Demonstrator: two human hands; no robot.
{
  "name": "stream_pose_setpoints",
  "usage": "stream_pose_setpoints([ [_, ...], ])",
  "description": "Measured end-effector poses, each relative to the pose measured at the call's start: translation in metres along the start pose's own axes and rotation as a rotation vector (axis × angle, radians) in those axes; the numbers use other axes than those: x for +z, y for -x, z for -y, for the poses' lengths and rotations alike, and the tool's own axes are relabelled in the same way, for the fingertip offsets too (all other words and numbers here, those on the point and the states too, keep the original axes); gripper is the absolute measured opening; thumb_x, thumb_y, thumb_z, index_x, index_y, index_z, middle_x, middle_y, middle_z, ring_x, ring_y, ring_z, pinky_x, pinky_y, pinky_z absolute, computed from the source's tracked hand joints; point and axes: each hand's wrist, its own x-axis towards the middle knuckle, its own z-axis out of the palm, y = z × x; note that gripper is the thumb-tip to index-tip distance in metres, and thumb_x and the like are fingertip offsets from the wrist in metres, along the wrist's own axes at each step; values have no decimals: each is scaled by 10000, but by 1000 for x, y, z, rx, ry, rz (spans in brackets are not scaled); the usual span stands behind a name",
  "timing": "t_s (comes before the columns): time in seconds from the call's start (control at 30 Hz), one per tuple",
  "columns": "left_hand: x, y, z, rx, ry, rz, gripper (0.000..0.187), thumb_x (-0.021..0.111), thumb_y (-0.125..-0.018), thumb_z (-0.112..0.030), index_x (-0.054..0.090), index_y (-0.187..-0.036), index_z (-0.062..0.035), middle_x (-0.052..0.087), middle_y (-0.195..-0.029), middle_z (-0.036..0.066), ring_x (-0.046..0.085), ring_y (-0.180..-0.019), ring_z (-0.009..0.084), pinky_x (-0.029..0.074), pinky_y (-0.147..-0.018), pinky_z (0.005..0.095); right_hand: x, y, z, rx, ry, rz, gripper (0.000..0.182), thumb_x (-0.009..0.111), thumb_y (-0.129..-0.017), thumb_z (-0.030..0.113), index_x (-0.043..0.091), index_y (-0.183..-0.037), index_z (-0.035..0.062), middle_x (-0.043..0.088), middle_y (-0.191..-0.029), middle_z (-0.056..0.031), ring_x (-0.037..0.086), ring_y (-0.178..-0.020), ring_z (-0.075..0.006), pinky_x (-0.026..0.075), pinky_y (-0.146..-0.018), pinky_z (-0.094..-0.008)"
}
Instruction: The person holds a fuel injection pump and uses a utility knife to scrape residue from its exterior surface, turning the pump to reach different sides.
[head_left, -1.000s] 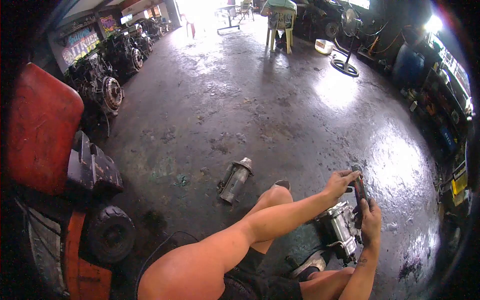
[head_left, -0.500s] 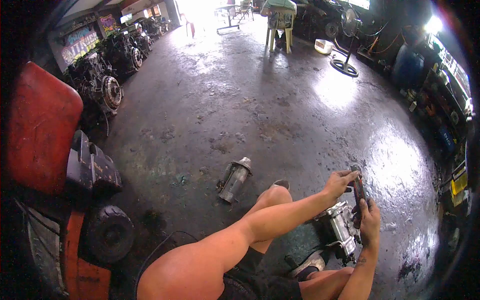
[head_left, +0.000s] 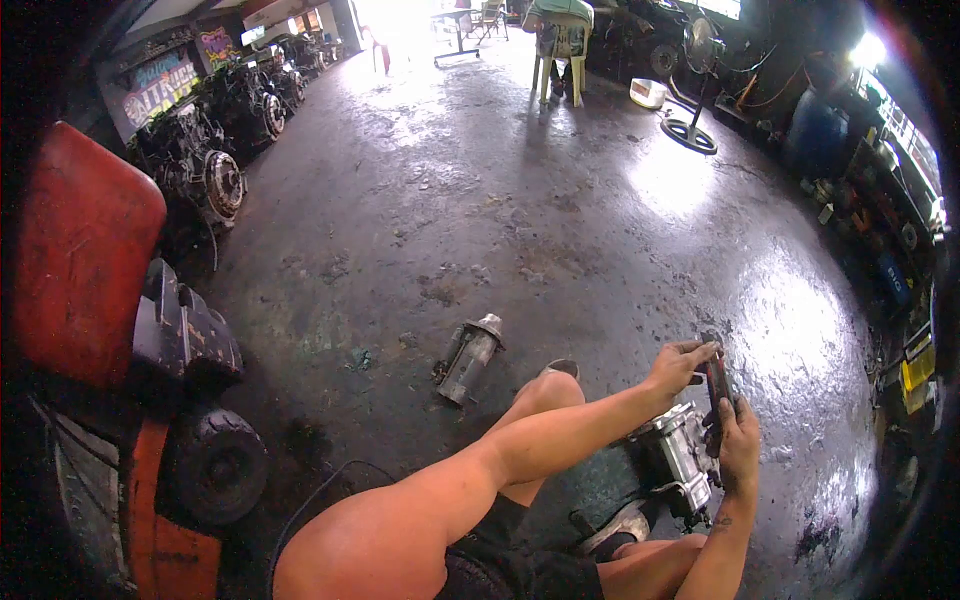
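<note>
Both hands hold a slim, dark, flat object [head_left: 719, 384] that looks like a phone, seen nearly edge-on. My left hand [head_left: 679, 372] pinches its far end, and my right hand [head_left: 740, 446] grips the near end with the thumb along it. Just below the hands, a silver cast-metal part [head_left: 682, 458] rests on the floor by my foot, partly covered by the right hand and forearm. Farther left lies a cylindrical metal part [head_left: 468, 362] resembling a starter motor, touched by neither hand.
At left stands a red and orange machine [head_left: 85, 260] with a black wheel [head_left: 222, 468]. Engines [head_left: 222, 185] line the left wall. A person sits on a chair [head_left: 562, 50] at the back, near a standing fan [head_left: 700, 50]. The dark floor [head_left: 400, 230] looks shiny.
</note>
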Motion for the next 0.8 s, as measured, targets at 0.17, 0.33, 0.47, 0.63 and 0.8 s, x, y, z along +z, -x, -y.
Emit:
stream_pose_setpoints([
  [0.17, 0, 0, 0, -6, 8, 9, 288, 683, -997, -317, 733, -1091, -49, 741, -982, 39, 676, -872, 128, 531, -799, 294, 0, 2, 3, -9, 6, 8, 265, 581, -1060, 268, 601, -1061, 4, 579, -789, 17, 500, -650, -57, 411, -556, -258],
  [0.33, 0, 2, -1, -2, 29, 15, 285, 690, -992, -316, 733, -1079, -47, 740, -978, 39, 673, -833, 127, 528, -764, 290, 3, 6, 10, 11, -54, 32, 254, 581, -1061, 273, 603, -1057, 21, 564, -756, 35, 480, -605, -45, 386, -517, -249],
  [0.47, 0, 2, 0, 5, 13, 9, 290, 689, -992, -321, 733, -1073, -45, 740, -980, 38, 673, -834, 127, 526, -765, 287, 3, 5, 8, -2, -4, 20, 245, 581, -1060, 275, 611, -1063, 31, 556, -741, 42, 469, -590, -41, 374, -505, -246],
  [0.63, 0, 0, 1, 12, -7, -19, 286, 693, -990, -314, 735, -1067, -42, 738, -977, 38, 665, -824, 123, 527, -769, 288, 2, 3, 4, -11, 15, 13, 250, 581, -1059, 279, 615, -1068, 32, 555, -738, 39, 469, -590, -41, 371, -504, -247],
  [0.8, 1, 1, 2, 1, 3, -20, 282, 693, -991, -310, 735, -1067, -43, 738, -971, 38, 662, -829, 122, 525, -778, 286, 3, 8, 12, 17, 15, 18, 257, 572, -1062, 285, 610, -1070, 31, 553, -733, 35, 468, -596, -45, 370, -509, -256],
])
